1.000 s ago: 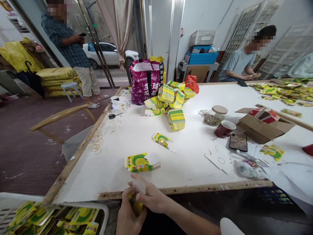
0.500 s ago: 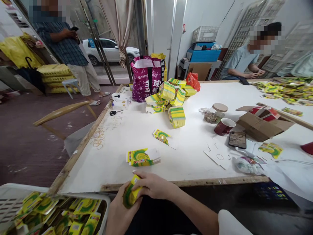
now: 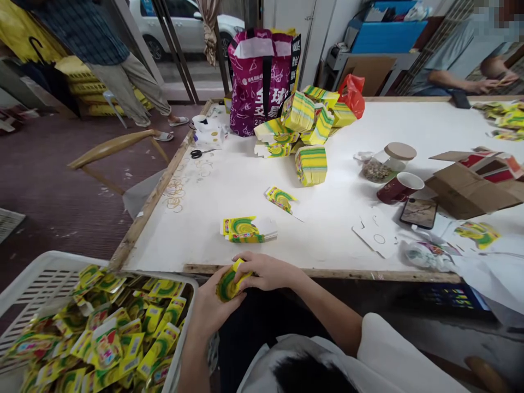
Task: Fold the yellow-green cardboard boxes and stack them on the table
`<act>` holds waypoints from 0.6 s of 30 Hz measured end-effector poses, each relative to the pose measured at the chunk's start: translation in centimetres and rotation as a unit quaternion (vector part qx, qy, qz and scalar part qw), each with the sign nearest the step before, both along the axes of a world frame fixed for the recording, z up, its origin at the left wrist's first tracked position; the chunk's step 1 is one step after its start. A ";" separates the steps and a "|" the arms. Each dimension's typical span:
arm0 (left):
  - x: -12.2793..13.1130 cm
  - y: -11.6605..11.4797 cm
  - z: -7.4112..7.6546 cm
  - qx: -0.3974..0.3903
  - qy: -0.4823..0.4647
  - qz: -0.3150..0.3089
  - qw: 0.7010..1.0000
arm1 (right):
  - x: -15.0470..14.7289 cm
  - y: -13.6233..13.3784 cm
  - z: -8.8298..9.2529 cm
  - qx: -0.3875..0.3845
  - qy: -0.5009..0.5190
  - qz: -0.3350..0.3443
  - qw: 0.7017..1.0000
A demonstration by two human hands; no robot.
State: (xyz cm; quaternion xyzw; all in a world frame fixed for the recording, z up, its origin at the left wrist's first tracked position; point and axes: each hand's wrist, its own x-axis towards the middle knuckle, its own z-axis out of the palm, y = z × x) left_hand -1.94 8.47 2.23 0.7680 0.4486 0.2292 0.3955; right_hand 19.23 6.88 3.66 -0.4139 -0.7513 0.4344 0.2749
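Both my hands hold one small yellow-green folded carton (image 3: 227,283) just below the table's front edge. My left hand (image 3: 213,308) cups it from underneath, and my right hand (image 3: 268,271) presses on its top with the fingers closed over it. Just beyond, on the white table (image 3: 229,191), lies a short stack of flat yellow-green cartons (image 3: 248,230). A single flat carton (image 3: 280,198) lies farther in. To my lower left a white plastic crate (image 3: 36,278) holds several folded cartons of the same print.
Bundles of flat cartons (image 3: 305,128) are piled at the table's middle by a magenta bag (image 3: 262,76). A red mug (image 3: 399,187), jar, phone (image 3: 418,212) and cardboard box (image 3: 470,185) sit right. Scissors (image 3: 199,153) and rubber bands lie left. One person stands left, another sits far right.
My view has tilted down and moved closer, so the crate now fills the lower left. My hands have turned the carton so its printed face shows, staying at the table's front edge.
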 end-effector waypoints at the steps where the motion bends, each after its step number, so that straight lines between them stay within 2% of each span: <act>1: 0.0 0.1 0.0 0.002 -0.003 0.002 1.000 | 0.0 0.1 0.0 -0.005 -0.002 0.006 1.000; 3: 0.2 0.1 0.0 0.021 -0.003 0.022 1.000 | -0.3 0.1 -0.3 -0.012 0.011 -0.022 1.000; 5: 0.5 0.2 -0.1 0.040 0.004 0.049 0.998 | -1.1 -0.2 -0.7 -0.014 0.034 -0.079 0.996; 7: 0.5 0.1 -0.4 0.031 -0.002 0.077 0.997 | -2.0 -0.6 -1.1 -0.016 0.048 -0.116 0.992; 9: 0.4 -0.1 -0.5 -0.012 -0.089 0.143 0.986 | -2.3 -0.4 -1.3 -0.026 0.051 -0.134 0.989; 10: 0.2 -0.1 -0.6 -0.029 -0.175 0.199 0.964 | -2.1 -0.1 -1.3 -0.028 0.043 -0.150 0.987; 11: -0.1 -0.2 -0.6 -0.032 -0.268 0.258 0.928 | -1.8 0.4 -1.2 -0.025 0.024 -0.176 0.984; 12: -0.4 -0.2 -0.5 -0.026 -0.360 0.313 0.879 | -1.3 1.0 -1.0 -0.015 -0.014 -0.215 0.976; 14: -1.1 0.0 -0.4 -0.034 -0.496 0.398 0.771 | -0.1 2.4 -0.9 0.008 -0.124 -0.307 0.944; 16: -1.6 0.1 -0.4 -0.101 -0.550 0.443 0.701 | 0.8 3.8 -1.0 0.012 -0.216 -0.371 0.903; 18: -1.6 0.0 -0.6 -0.191 -0.561 0.464 0.658 | 1.3 4.7 -1.5 -0.003 -0.254 -0.389 0.885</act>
